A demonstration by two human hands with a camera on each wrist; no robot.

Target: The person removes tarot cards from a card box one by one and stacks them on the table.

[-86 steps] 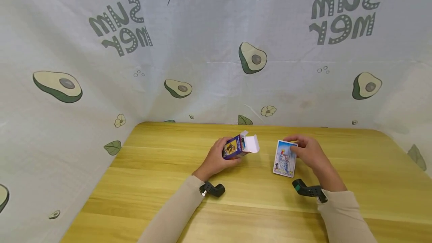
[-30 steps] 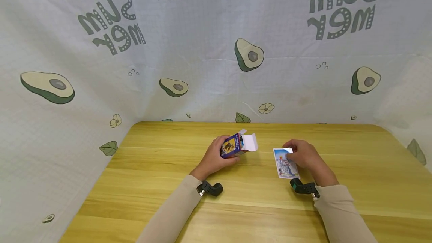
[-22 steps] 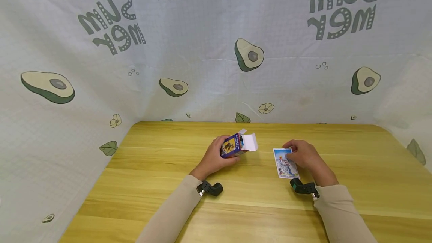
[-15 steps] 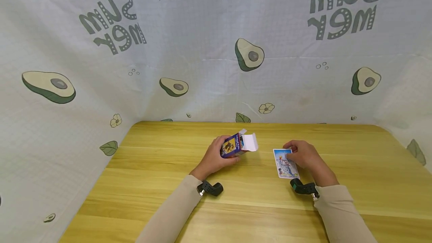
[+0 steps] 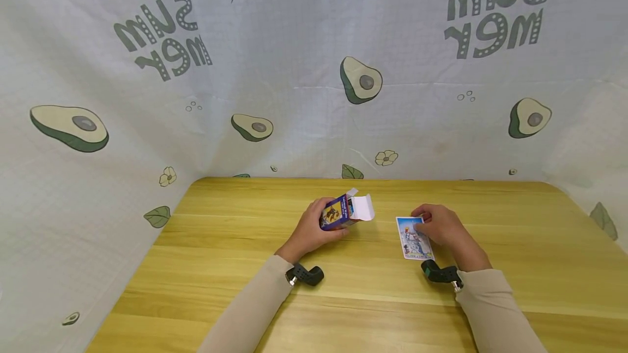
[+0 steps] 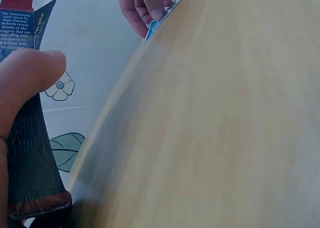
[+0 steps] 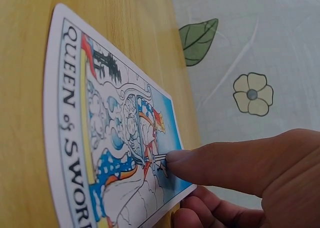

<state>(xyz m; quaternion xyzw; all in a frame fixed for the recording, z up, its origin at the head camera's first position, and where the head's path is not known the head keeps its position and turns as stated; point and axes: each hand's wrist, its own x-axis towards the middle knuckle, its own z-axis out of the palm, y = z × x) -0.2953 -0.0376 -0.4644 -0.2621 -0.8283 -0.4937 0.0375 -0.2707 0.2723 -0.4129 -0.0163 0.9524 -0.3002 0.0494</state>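
In the head view my left hand [image 5: 310, 231] grips a small purple card box [image 5: 334, 214], its white end flap standing out toward the right. The left wrist view shows the thumb [image 6: 35, 70] lying across the printed side of the box [image 6: 32, 153]. Right of the box, my right hand [image 5: 444, 229] pinches the upper right part of a card [image 5: 414, 241]. Up close in the right wrist view, the thumb [image 7: 215, 163] lies on the picture side of the card [image 7: 120, 133], lettered "Queen of Swor"; other fingers are curled beneath its edge.
A light wooden table [image 5: 363, 320] lies under both hands. Behind it and along the left hangs a pale cloth [image 5: 294, 31] printed with avocados, leaves and mirrored "summer" lettering. A black wrist device [image 5: 308, 275] sits at the left cuff, another [image 5: 438, 272] at the right.
Since the oldest frame the card and right hand have shifted slightly down in the head view, and the card has turned to tilt the other way. The left hand still holds the box.
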